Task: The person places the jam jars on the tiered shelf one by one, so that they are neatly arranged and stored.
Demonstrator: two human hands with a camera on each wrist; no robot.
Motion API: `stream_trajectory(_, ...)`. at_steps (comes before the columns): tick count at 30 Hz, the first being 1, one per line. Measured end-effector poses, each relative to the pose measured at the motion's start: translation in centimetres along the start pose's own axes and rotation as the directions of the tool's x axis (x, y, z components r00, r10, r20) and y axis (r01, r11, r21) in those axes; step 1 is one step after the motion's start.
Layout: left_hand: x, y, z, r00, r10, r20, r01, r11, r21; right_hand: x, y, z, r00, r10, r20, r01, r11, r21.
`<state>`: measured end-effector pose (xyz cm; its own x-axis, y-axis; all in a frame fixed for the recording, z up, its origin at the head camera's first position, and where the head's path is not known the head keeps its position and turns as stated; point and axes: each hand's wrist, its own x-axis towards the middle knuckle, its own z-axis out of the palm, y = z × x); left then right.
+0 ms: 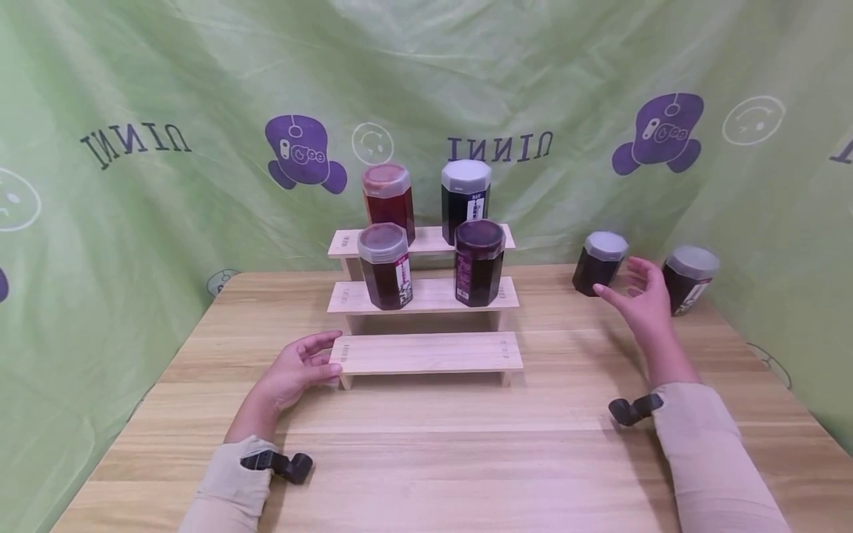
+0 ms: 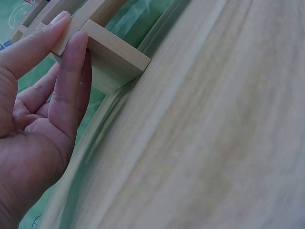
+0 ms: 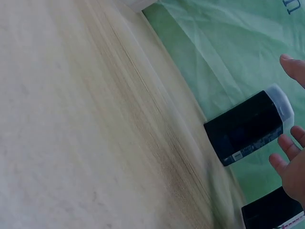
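Note:
A three-step wooden display rack (image 1: 426, 354) stands on the table, its lowest step bare. My left hand (image 1: 301, 370) pinches the left end of that step; in the left wrist view, thumb and fingers (image 2: 69, 71) meet around the board's corner. Over on the right, my right hand (image 1: 645, 303) is spread, thumb apart from the fingers, beside a dark jar (image 1: 597, 268) with a whitish lid. The right wrist view has this jar (image 3: 248, 126) upright on the table, with a gap to the thumb. Just right of the hand is another dark jar (image 1: 686, 285) with a pale label.
On the top step stand a red jar (image 1: 389, 207) and a dark jar (image 1: 464, 211) with a white lid. The middle step carries two more dark jars, one grey-lidded (image 1: 383, 277), one purple-lidded (image 1: 478, 274). Green printed cloth (image 1: 220, 74) hangs behind the wooden table (image 1: 426, 459).

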<state>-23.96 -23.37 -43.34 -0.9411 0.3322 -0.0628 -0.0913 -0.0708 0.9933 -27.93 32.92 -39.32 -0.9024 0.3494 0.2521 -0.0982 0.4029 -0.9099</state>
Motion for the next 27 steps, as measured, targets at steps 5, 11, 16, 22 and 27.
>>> stream_trajectory(5,0.0,0.0,0.0,1.000,0.000,0.002,0.000,1.000,-0.006,0.7,0.4,0.0,1.000,0.026,0.016,-0.025,1.000,-0.009)
stream_trajectory(11,-0.1,0.2,0.1,1.000,-0.002,-0.001,0.002,1.000,0.007,1.7,0.9,0.0,0.997,0.042,0.064,-0.040,0.999,-0.024)
stream_trajectory(16,-0.2,0.1,0.1,1.000,-0.006,-0.012,0.006,1.000,0.009,2.6,0.9,0.4,0.995,0.053,0.080,-0.050,0.998,-0.044)
stream_trajectory(22,-0.1,-0.1,-0.1,1.000,-0.003,-0.010,0.003,1.000,0.009,3.9,0.8,0.8,0.996,0.055,0.071,-0.053,0.998,-0.032)
stream_trajectory(27,0.1,-0.1,-0.2,1.000,-0.002,0.000,0.002,1.000,0.017,4.9,1.0,0.9,0.996,0.054,0.073,-0.050,0.998,-0.047)
